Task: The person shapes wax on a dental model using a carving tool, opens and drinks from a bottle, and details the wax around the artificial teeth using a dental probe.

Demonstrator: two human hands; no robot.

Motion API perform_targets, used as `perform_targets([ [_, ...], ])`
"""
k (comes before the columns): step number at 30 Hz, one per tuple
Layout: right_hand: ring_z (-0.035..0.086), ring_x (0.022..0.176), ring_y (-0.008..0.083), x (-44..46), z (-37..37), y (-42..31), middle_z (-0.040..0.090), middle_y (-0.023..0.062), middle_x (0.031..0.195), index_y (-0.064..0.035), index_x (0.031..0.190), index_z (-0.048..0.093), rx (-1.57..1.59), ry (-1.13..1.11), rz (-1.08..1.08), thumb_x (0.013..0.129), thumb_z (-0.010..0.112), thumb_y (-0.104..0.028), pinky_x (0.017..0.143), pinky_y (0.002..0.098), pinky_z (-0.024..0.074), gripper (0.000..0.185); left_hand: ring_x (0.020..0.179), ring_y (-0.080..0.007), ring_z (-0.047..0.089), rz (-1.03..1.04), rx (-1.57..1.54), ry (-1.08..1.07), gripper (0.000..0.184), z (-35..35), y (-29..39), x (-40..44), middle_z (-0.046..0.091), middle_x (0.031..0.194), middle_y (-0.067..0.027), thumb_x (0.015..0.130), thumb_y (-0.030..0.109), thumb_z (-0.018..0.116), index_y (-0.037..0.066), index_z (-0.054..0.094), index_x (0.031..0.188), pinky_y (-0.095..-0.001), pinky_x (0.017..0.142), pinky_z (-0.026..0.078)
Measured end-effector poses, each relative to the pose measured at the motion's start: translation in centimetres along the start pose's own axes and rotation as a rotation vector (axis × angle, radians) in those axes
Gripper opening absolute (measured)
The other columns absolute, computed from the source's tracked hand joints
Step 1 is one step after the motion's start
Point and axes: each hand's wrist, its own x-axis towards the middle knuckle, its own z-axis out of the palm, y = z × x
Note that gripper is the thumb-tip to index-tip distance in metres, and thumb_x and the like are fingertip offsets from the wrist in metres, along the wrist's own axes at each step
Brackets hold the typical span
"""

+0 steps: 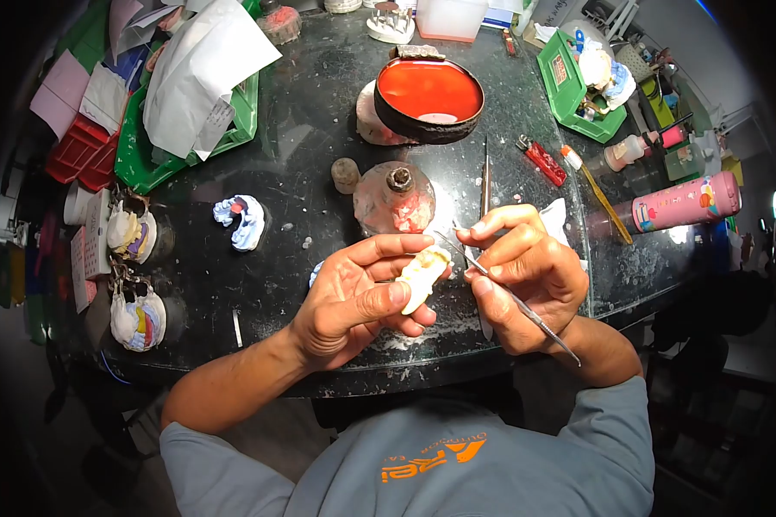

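My left hand [341, 306] grips a small cream-coloured dental cast [421, 280] between thumb and fingers, above the front of the bench. In my right hand [535, 271] is a thin metal wax carver [530, 312], pinched like a pen. Its upper tip is close to the cast's upper edge; whether they touch I cannot tell. Just beyond the cast stands a glass spirit lamp [375, 202] with a metal neck. Behind it, a dark round pan [427, 129] contains red material [427, 86]. A slim knife-like tool [486, 177] lies to the lamp's right.
Blue-and-white dental model [248, 226] and two mounted models [138, 319] are on the left. Green trays [138, 168] hold papers and casts. Toward the right lie a red lighter [543, 162], a toothbrush [597, 194] and a pink bottle [685, 202].
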Motion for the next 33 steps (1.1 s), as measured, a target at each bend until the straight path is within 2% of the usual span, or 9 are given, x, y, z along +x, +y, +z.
perform_targets([
  [6, 0.068, 0.097, 0.0291, 0.3, -0.1, 0.3, 0.075, 0.0127, 0.086, -0.0008, 0.095, 0.066, -0.052, -0.047, 0.005, 0.078, 0.079, 0.007, 0.091, 0.0408, 0.0520, 0.022, 0.100, -0.0227, 0.072, 0.054, 0.199, 0.105, 0.060, 1.0, 0.1, 0.0, 0.062, 0.124, -0.0179, 0.087, -0.002, 0.079, -0.004, 0.048, 0.139, -0.0330, 0.081, 0.065],
  [12, 0.064, 0.112, 0.0292, 0.4, -0.1, 0.2, 0.076, 0.0171, 0.104, 0.0034, 0.107, 0.069, -0.013, -0.068, 0.088, 0.081, 0.080, 0.003, 0.097, 0.0419, 0.0518, 0.028, 0.101, -0.0193, 0.071, 0.154, 0.352, 0.166, 0.062, 1.5, -0.2, 0.2, 0.060, 0.123, -0.0192, 0.083, -0.005, 0.083, -0.004, 0.049, 0.134, -0.0292, 0.083, 0.065],
  [15, 0.064, 0.115, 0.0318, 0.1, 0.5, -0.1, 0.074, 0.0203, 0.111, 0.0052, 0.112, 0.068, 0.052, -0.010, 0.157, 0.081, 0.080, 0.003, 0.100, 0.0427, 0.0511, 0.033, 0.109, -0.0247, 0.071, 0.142, 0.425, 0.159, 0.064, 1.5, 0.0, -0.1, 0.061, 0.128, -0.0183, 0.081, -0.009, 0.081, -0.004, 0.049, 0.135, -0.0354, 0.087, 0.066],
  [18, 0.064, 0.119, 0.0341, -0.1, 0.6, -0.4, 0.071, 0.0230, 0.115, 0.0067, 0.116, 0.067, 0.084, -0.014, 0.223, 0.083, 0.080, 0.002, 0.101, 0.0430, 0.0532, 0.036, 0.105, -0.0258, 0.073, 0.143, 0.374, 0.135, 0.063, 1.1, -0.3, 0.0, 0.062, 0.128, -0.0200, 0.085, -0.002, 0.080, -0.004, 0.048, 0.139, -0.0355, 0.086, 0.066],
  [21, 0.064, 0.122, 0.0368, -0.1, -0.1, 0.0, 0.059, 0.0279, 0.130, 0.0070, 0.126, 0.059, 0.078, -0.125, 0.200, 0.091, 0.072, 0.001, 0.101, 0.0409, 0.0559, 0.038, 0.101, -0.0269, 0.075, -0.033, 0.068, 0.089, 0.063, 0.9, 0.3, -0.1, 0.063, 0.127, -0.0220, 0.091, 0.010, 0.077, -0.005, 0.045, 0.144, -0.0351, 0.085, 0.066],
  [22, 0.064, 0.123, 0.0373, -0.1, -0.1, 0.1, 0.056, 0.0289, 0.133, 0.0070, 0.128, 0.057, 0.080, -0.146, 0.196, 0.093, 0.070, 0.000, 0.101, 0.0403, 0.0563, 0.038, 0.100, -0.0245, 0.075, -0.005, 0.005, 0.006, 0.056, 0.1, 0.0, -0.1, 0.068, 0.121, -0.0179, 0.100, 0.017, 0.069, -0.007, 0.045, 0.144, -0.0338, 0.083, 0.066],
  [25, 0.064, 0.123, 0.0376, -0.1, -0.1, 0.1, 0.053, 0.0295, 0.137, 0.0067, 0.130, 0.056, 0.091, -0.152, 0.209, 0.096, 0.068, -0.001, 0.101, 0.0394, 0.0569, 0.037, 0.099, -0.0247, 0.076, -0.055, -0.042, 0.050, 0.066, 0.1, 0.3, -0.1, 0.063, 0.131, -0.0276, 0.101, 0.035, 0.065, -0.008, 0.044, 0.146, -0.0313, 0.081, 0.067],
  [26, 0.064, 0.124, 0.0374, -0.1, -0.1, 0.1, 0.053, 0.0292, 0.137, 0.0066, 0.130, 0.056, 0.090, -0.151, 0.210, 0.096, 0.068, -0.001, 0.100, 0.0392, 0.0570, 0.037, 0.099, -0.0241, 0.076, -0.053, -0.011, 0.060, 0.068, 0.0, 0.3, -0.1, 0.062, 0.132, -0.0302, 0.103, 0.042, 0.059, -0.009, 0.044, 0.146, -0.0306, 0.080, 0.067],
  [33, 0.065, 0.124, 0.0363, 0.0, -0.2, -0.1, 0.053, 0.0282, 0.137, 0.0067, 0.131, 0.056, 0.072, -0.162, 0.230, 0.096, 0.068, -0.002, 0.099, 0.0382, 0.0577, 0.037, 0.100, -0.0251, 0.076, -0.069, -0.053, 0.018, 0.067, -0.2, 0.3, -0.2, 0.061, 0.131, -0.0312, 0.105, 0.044, 0.055, -0.009, 0.046, 0.145, -0.0315, 0.081, 0.067],
])
